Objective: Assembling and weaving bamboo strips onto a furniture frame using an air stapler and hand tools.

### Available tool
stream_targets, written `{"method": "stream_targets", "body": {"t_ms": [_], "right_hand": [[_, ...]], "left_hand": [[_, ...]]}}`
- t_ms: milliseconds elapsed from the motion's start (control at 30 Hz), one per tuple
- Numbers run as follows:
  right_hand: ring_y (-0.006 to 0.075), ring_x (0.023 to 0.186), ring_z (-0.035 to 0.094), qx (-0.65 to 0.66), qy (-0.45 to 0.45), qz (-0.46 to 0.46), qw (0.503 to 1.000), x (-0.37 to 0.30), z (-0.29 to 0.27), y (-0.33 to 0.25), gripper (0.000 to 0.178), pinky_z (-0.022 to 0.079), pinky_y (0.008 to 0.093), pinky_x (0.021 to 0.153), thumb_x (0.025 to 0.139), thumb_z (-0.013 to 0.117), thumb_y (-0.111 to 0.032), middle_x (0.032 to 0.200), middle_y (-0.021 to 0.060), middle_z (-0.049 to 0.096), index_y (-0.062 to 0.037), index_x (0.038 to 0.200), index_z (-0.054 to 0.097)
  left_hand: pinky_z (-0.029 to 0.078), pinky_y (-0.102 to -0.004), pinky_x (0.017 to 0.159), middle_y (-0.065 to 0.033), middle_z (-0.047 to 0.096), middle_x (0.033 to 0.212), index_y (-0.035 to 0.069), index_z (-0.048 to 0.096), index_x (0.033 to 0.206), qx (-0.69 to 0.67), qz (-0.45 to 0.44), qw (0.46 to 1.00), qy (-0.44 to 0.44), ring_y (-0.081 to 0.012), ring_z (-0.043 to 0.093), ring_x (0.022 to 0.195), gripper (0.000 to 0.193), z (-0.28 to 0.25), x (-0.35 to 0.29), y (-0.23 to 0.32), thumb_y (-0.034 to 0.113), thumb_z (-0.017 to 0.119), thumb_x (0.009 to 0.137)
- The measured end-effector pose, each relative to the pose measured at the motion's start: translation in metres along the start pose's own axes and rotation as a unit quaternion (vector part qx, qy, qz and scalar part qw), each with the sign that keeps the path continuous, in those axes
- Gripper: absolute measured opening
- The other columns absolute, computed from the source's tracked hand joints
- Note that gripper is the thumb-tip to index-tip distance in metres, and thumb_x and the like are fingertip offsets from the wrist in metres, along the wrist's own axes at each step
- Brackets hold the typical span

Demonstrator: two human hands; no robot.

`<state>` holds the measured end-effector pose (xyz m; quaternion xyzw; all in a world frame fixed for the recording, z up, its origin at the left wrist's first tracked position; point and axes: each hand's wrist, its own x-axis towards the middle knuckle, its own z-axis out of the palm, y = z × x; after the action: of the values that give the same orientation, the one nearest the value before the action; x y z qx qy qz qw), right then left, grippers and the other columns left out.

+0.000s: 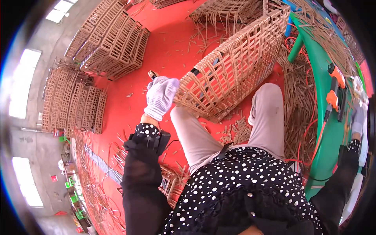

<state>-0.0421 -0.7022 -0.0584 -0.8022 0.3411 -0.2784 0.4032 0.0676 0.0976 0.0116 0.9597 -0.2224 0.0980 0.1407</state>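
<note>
A large open-weave brown basket point(231, 72) stands tilted in front of me, its lower part by my knees. My left hand point(161, 94), in a pale knit glove, is closed around the basket's left corner. A short brown and black end point(152, 74) sticks out past my fingers; I cannot make out whether it belongs to the basket. My right hand point(357, 120), also gloved, is out at the far right over the green table point(321, 137). It is smeared, so its fingers do not show clearly. Near it lies an orange and black nail gun point(335, 88) with an orange hose.
Stacks of woven baskets point(113, 47) stand at the far left, with more point(74, 102) below them. Another basket with loose strip ends point(227, 15) sits at the back. Bundled brown strips point(295, 102) hang beside the table. Cut pieces point(237, 131) litter the red floor point(168, 43).
</note>
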Motion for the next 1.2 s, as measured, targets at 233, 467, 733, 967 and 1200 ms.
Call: {"method": "stream_targets", "body": {"t_ms": [233, 467, 733, 967, 1200], "right_hand": [[0.0102, 0.050, 0.053, 0.089, -0.644, -0.024, 0.759, -0.304, 0.211, -0.246, 0.017, 0.042, 0.0239, 0.043, 0.085, 0.053, -0.019, 0.065, 0.0027, 0.054, -0.0030, 0.085, 0.056], [0.0114, 0.045, 0.051, 0.054, -0.760, -0.044, 0.646, -0.381, 0.281, -0.284, 0.019, 0.043, 0.0243, 0.041, 0.089, 0.045, -0.015, 0.062, 0.0042, 0.052, 0.0015, 0.091, 0.054], [0.0076, 0.043, 0.043, 0.118, -0.696, -0.009, 0.709, -0.404, 0.277, -0.290, 0.018, 0.035, 0.0222, 0.039, 0.089, 0.047, -0.018, 0.059, 0.0021, 0.049, -0.0010, 0.088, 0.054], [0.0057, 0.040, 0.039, 0.164, -0.674, 0.006, 0.721, -0.413, 0.278, -0.289, 0.016, 0.031, 0.0215, 0.036, 0.089, 0.049, -0.017, 0.057, -0.0005, 0.047, -0.0026, 0.084, 0.055], [0.0051, 0.038, 0.037, 0.163, -0.683, 0.013, 0.712, -0.420, 0.260, -0.308, 0.021, 0.029, 0.0201, 0.035, 0.089, 0.051, -0.023, 0.055, -0.0009, 0.046, -0.0031, 0.081, 0.052]], "left_hand": [[0.028, -0.0357, 0.102, -0.0171, 0.040, 0.127, 0.000, 0.043, 0.123, -0.283, -0.117, 0.896, 0.323, -0.0250, 0.037, 0.120, 0.051, 0.033, -0.009, 0.011, 0.020, 0.064, 0.081], [0.049, -0.0261, 0.051, -0.0019, 0.059, 0.077, 0.007, 0.060, 0.093, -0.599, -0.415, 0.664, 0.168, -0.0106, 0.055, 0.061, 0.033, 0.009, -0.037, 0.042, 0.033, 0.071, 0.076], [0.049, -0.0301, 0.053, -0.0035, 0.055, 0.071, 0.007, 0.058, 0.086, -0.708, -0.424, 0.560, 0.072, -0.0146, 0.055, 0.058, 0.031, 0.009, -0.050, 0.033, 0.037, 0.065, 0.080], [0.050, -0.0277, 0.054, -0.0047, 0.060, 0.068, 0.005, 0.063, 0.083, -0.731, -0.392, 0.554, 0.077, -0.0144, 0.057, 0.055, 0.026, 0.020, -0.048, 0.031, 0.030, 0.069, 0.077], [0.050, -0.0267, 0.044, -0.0076, 0.060, 0.065, 0.000, 0.062, 0.083, -0.713, -0.360, 0.581, 0.154, -0.0158, 0.057, 0.047, 0.021, 0.008, -0.043, 0.047, 0.018, 0.070, 0.076]]}}
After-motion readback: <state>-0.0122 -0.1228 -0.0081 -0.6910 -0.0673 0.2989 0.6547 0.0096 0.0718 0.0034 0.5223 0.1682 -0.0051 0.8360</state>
